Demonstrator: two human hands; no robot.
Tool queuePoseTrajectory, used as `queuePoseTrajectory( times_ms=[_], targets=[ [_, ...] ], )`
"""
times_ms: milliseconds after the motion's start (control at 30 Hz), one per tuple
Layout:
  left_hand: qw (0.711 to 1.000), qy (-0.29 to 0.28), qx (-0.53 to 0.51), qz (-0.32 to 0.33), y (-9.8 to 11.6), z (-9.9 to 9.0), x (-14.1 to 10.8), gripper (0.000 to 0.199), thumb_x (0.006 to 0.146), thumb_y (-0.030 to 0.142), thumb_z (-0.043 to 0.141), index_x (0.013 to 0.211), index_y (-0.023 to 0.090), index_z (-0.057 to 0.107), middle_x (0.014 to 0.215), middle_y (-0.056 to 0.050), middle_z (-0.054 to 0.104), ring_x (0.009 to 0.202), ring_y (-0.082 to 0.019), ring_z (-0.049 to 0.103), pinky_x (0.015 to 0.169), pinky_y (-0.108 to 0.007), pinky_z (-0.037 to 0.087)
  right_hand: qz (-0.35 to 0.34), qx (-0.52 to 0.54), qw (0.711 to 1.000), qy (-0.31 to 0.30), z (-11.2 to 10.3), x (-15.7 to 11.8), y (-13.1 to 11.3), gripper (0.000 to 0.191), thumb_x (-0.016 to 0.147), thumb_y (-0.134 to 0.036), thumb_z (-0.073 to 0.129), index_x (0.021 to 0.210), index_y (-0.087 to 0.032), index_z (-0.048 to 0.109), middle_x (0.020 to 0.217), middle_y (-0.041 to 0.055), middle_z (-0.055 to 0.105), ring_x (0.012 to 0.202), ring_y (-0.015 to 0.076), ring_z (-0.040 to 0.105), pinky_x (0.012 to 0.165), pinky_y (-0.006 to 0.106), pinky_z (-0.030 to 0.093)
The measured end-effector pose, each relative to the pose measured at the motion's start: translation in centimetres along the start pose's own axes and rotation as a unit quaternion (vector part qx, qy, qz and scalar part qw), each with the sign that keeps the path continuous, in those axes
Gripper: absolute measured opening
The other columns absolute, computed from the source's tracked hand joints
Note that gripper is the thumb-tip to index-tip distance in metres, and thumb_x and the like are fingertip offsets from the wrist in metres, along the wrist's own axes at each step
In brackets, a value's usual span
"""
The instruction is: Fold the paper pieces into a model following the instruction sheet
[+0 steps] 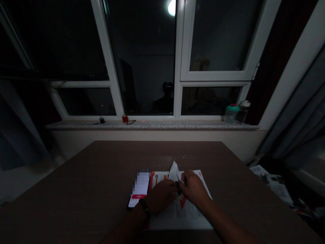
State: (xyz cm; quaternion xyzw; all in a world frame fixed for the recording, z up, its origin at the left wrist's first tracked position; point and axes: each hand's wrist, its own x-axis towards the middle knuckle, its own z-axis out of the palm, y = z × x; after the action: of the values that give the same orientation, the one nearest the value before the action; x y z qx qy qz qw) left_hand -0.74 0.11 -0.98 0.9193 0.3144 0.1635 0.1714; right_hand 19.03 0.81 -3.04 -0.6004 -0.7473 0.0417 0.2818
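Flimsy paper flap [174, 171], best gripped low, stands at 12 o'clock on a sheet [177, 217] pressed flat by the left hand [161, 196]; a dark item [178, 187] is pinched by narrow right-hand fingers [184, 179].

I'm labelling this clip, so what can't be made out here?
Head view:
Phone: screen pixelated.
Dark item: mostly hidden between the left hand and right hand.
Printed sheet: text too small to read.
Red item on the sill: too small and dim to identify.
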Motion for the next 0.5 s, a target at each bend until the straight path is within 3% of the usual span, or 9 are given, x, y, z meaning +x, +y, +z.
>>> queuePoseTrajectory(
  times_ms=[100,267,500],
  targets=[
    [1.0,-0.013,0.014,-0.001,0.3,-0.13,-0.15,0.027,0.091,0.021,0.057,0.117,0.025,0.061,0.123,-0.004,0.058,0.114,-0.024,0.052,0.097,-0.037,0.041,0.008,-0.012,1.0,-0.001,-0.07,-0.02,-0.07,0.006,0.08,-0.016,0.053,0.08,-0.018,0.058,0.083,0.0052,0.061,0.081,0.0195,0.056,0.073,0.027,0.034],
    [0.998,-0.023,0.063,-0.006,0.61,-0.11,-0.26,0.029,0.089,0.028,0.063,0.118,0.026,0.06,0.121,-0.004,0.056,0.111,-0.026,0.051,0.092,-0.039,0.042,0.004,-0.023,1.0,-0.002,0.03,-0.05,-0.27,0.008,0.079,-0.026,0.058,0.079,-0.018,0.058,0.083,0.0059,0.062,0.081,0.0207,0.055,0.073,0.028,0.034],
    [0.997,-0.024,0.071,-0.025,1.07,-0.17,-0.19,0.032,0.088,0.032,0.066,0.12,0.029,0.06,0.12,-0.003,0.055,0.111,-0.025,0.052,0.092,-0.039,0.043,0.04,-0.003,0.999,-0.004,-0.12,-0.01,0.48,0.007,0.078,-0.017,0.052,0.073,-0.019,0.055,0.076,0.0039,0.062,0.073,0.0165,0.056,0.066,0.025,0.033]
  ],
)
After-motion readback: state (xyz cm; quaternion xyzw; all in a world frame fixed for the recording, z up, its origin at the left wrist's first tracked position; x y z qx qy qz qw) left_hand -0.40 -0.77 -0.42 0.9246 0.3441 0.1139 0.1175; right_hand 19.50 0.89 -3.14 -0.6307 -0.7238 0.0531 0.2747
